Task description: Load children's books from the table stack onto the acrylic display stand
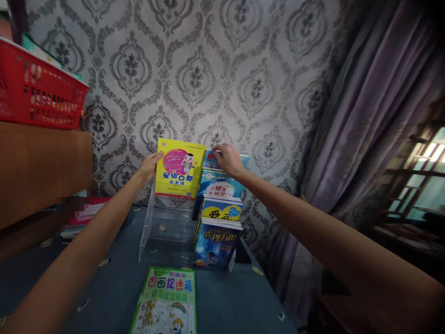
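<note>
My left hand (149, 167) grips the left edge of a yellow workbook (179, 169) with a pink cartoon cover, held upright at the back of a clear acrylic book rack (167, 236). My right hand (229, 158) is closed over the top edge of a blue book (210, 160) at the back of the rack's right column. Stepped down in front of it stand a light-blue picture book (222, 183), a yellow-and-blue book (220, 209) and a dark-blue book (217, 243). The lower left tiers show only transparent plastic.
A green picture book (168, 299) lies on the dark cloth-covered table (236, 301) in front. At left, a red basket (41, 88) sits on a wooden cabinet (45, 167), with stacked papers (86, 211) beside it. Patterned wall behind; purple curtain (327, 176) at right.
</note>
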Demonstrator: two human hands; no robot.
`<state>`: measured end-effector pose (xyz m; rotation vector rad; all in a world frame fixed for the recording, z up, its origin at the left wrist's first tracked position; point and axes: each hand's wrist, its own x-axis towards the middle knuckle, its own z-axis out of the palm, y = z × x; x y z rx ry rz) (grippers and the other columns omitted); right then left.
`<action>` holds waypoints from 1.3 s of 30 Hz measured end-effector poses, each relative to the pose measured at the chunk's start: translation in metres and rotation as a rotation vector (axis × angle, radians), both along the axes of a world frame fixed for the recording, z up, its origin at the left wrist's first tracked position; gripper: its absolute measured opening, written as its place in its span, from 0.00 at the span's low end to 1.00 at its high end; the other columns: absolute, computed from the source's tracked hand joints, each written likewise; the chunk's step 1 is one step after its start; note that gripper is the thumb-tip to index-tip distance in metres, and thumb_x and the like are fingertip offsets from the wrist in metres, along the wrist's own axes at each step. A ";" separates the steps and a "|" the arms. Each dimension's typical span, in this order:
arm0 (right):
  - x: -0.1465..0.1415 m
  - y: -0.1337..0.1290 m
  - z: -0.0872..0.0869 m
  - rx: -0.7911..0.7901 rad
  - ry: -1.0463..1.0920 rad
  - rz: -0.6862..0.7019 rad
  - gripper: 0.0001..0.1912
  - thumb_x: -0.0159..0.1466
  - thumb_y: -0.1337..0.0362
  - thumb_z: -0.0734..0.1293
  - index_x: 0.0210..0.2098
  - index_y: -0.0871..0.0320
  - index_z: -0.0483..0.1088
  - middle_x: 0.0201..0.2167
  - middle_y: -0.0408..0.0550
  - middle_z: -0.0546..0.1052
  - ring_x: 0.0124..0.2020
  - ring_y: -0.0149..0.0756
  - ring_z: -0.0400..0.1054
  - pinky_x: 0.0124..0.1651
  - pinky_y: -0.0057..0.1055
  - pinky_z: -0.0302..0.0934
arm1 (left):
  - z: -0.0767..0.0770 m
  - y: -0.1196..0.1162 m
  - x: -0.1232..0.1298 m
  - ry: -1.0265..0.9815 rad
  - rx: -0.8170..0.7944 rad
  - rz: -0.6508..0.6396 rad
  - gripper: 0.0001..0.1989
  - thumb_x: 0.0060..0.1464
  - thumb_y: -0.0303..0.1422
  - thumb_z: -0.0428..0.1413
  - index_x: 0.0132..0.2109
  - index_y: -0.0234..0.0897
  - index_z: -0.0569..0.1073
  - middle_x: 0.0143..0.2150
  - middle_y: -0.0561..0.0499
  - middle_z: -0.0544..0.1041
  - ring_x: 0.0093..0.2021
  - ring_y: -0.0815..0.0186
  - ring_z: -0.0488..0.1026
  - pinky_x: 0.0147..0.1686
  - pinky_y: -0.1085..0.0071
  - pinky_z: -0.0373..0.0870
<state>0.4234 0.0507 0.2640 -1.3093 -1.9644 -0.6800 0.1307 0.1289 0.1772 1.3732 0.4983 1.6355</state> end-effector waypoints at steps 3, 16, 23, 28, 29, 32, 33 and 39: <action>0.002 0.005 0.001 0.040 -0.033 0.030 0.15 0.67 0.66 0.58 0.45 0.61 0.75 0.48 0.60 0.75 0.52 0.49 0.66 0.51 0.39 0.62 | 0.000 -0.002 0.001 0.003 0.009 0.005 0.21 0.52 0.45 0.65 0.46 0.32 0.79 0.36 0.44 0.84 0.35 0.58 0.81 0.37 0.65 0.80; 0.003 0.000 0.014 -0.130 -0.082 -0.012 0.15 0.65 0.64 0.57 0.45 0.60 0.71 0.40 0.55 0.79 0.39 0.44 0.70 0.38 0.33 0.58 | 0.002 -0.005 -0.001 0.026 0.012 -0.043 0.20 0.53 0.44 0.64 0.46 0.33 0.79 0.39 0.43 0.84 0.37 0.57 0.82 0.39 0.63 0.81; 0.004 -0.005 0.015 -0.133 -0.087 0.022 0.15 0.64 0.65 0.57 0.44 0.61 0.72 0.39 0.54 0.79 0.38 0.43 0.69 0.38 0.33 0.57 | 0.003 -0.009 0.002 0.004 0.000 -0.047 0.19 0.55 0.42 0.64 0.47 0.31 0.78 0.41 0.42 0.84 0.40 0.55 0.82 0.42 0.61 0.80; 0.004 -0.007 0.015 -0.134 -0.076 0.033 0.15 0.63 0.65 0.58 0.44 0.62 0.73 0.38 0.54 0.79 0.36 0.42 0.69 0.37 0.32 0.57 | 0.005 -0.013 0.002 -0.012 -0.022 -0.115 0.18 0.59 0.39 0.62 0.50 0.30 0.77 0.40 0.42 0.84 0.40 0.56 0.82 0.43 0.61 0.81; 0.005 -0.007 0.015 -0.136 -0.080 0.040 0.15 0.63 0.66 0.59 0.44 0.63 0.73 0.37 0.54 0.79 0.36 0.42 0.69 0.37 0.32 0.57 | 0.005 -0.014 0.001 -0.015 -0.026 -0.135 0.18 0.59 0.38 0.61 0.51 0.29 0.77 0.41 0.41 0.84 0.41 0.56 0.82 0.44 0.61 0.81; 0.007 -0.009 0.015 -0.134 -0.100 0.060 0.17 0.62 0.67 0.60 0.47 0.64 0.73 0.37 0.53 0.79 0.35 0.41 0.69 0.38 0.32 0.57 | 0.006 -0.016 0.001 -0.035 -0.027 -0.170 0.17 0.61 0.35 0.60 0.53 0.29 0.75 0.44 0.41 0.84 0.43 0.57 0.82 0.47 0.61 0.80; 0.007 -0.010 0.015 -0.129 -0.106 0.066 0.17 0.62 0.67 0.60 0.47 0.64 0.74 0.37 0.53 0.80 0.35 0.40 0.69 0.38 0.32 0.58 | 0.006 -0.016 0.001 -0.041 -0.028 -0.177 0.16 0.62 0.34 0.59 0.53 0.29 0.75 0.44 0.41 0.84 0.43 0.57 0.82 0.48 0.61 0.80; 0.008 -0.014 0.011 -0.084 -0.085 0.070 0.20 0.63 0.69 0.60 0.50 0.63 0.77 0.45 0.55 0.81 0.45 0.45 0.73 0.49 0.35 0.62 | 0.006 -0.019 0.000 -0.040 -0.032 -0.202 0.15 0.62 0.34 0.58 0.51 0.30 0.77 0.43 0.41 0.84 0.44 0.55 0.82 0.47 0.60 0.80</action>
